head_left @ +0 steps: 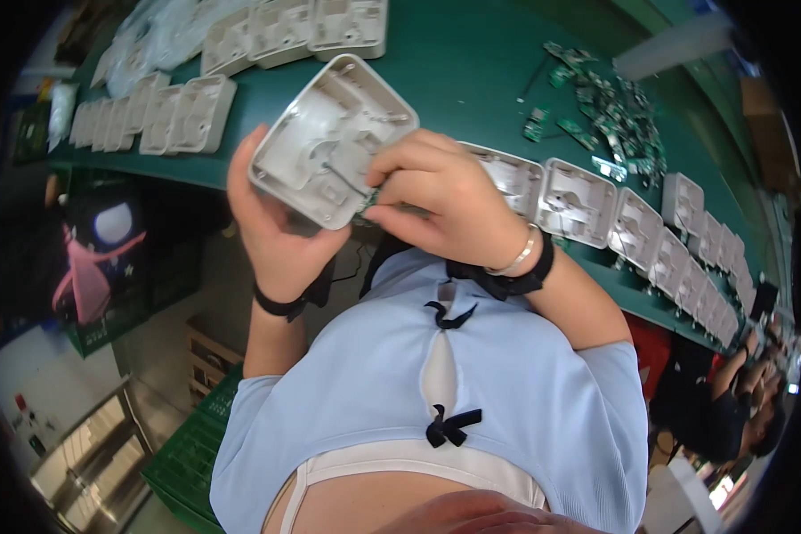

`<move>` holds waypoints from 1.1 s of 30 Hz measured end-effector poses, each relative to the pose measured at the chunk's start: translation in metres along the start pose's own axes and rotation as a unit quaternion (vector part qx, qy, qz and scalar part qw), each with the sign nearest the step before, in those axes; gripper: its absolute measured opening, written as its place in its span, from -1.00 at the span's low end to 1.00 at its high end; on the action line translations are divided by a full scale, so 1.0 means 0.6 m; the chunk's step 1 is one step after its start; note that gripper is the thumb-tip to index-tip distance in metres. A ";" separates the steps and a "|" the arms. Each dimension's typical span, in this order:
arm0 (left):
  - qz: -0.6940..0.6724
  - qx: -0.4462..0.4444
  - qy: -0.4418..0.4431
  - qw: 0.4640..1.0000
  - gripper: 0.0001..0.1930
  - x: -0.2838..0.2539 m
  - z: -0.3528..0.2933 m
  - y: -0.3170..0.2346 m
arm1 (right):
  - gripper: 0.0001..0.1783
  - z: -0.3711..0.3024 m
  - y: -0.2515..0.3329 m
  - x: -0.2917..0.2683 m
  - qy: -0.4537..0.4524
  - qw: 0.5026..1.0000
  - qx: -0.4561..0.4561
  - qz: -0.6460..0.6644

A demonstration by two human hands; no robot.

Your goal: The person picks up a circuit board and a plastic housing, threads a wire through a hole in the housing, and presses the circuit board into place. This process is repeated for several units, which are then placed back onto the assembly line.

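Note:
My left hand [274, 245] grips a white plastic housing [295, 132] by its left side and lower corner, tilted up above the table's near edge with its hollow inside facing me. Inside, a dark wire [345, 181] runs from a round fitting to the housing's lower right edge. There my right hand [454, 191] has its fingers closed around a small green circuit board [362, 217], mostly hidden by the fingertips and the housing's rim.
Rows of similar housings stand on the green table [454, 89], at the left [200, 114] and along the right edge [578, 200]. Loose circuit boards [610, 111] lie heaped at the far right. A green crate [187, 454] sits below left. Other people [730, 400] are at the right.

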State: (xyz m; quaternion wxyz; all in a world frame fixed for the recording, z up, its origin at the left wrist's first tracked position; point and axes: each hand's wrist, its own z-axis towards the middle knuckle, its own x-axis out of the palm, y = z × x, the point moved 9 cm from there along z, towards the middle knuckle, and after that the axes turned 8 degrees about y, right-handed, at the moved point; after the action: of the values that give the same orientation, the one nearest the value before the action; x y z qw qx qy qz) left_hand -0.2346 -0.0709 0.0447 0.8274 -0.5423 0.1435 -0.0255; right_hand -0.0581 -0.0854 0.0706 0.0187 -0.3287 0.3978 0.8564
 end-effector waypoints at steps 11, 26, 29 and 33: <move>-0.035 -0.032 0.105 0.993 0.17 0.067 0.038 -0.009 | -0.70 -0.045 0.010 -0.041 -0.017 0.996 0.061 -0.060; -0.143 -0.041 0.331 0.932 0.12 0.336 0.079 -0.078 | -0.80 -0.238 0.064 -0.186 -0.091 0.953 0.154 -0.246; -0.165 -0.064 0.372 0.911 0.14 0.384 0.079 -0.091 | -0.83 -0.274 0.068 -0.218 -0.099 0.944 0.189 -0.251; -0.209 -0.110 0.396 0.887 0.24 0.431 0.078 -0.098 | -0.84 -0.327 0.064 -0.275 -0.114 0.945 0.204 -0.228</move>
State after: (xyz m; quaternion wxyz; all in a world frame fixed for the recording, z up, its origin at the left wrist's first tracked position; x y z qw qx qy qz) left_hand 0.0324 -0.1049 0.0610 0.6125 -0.5922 0.3444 -0.3944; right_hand 0.1671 -0.2101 0.0999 0.3254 -0.3001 0.4734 0.7615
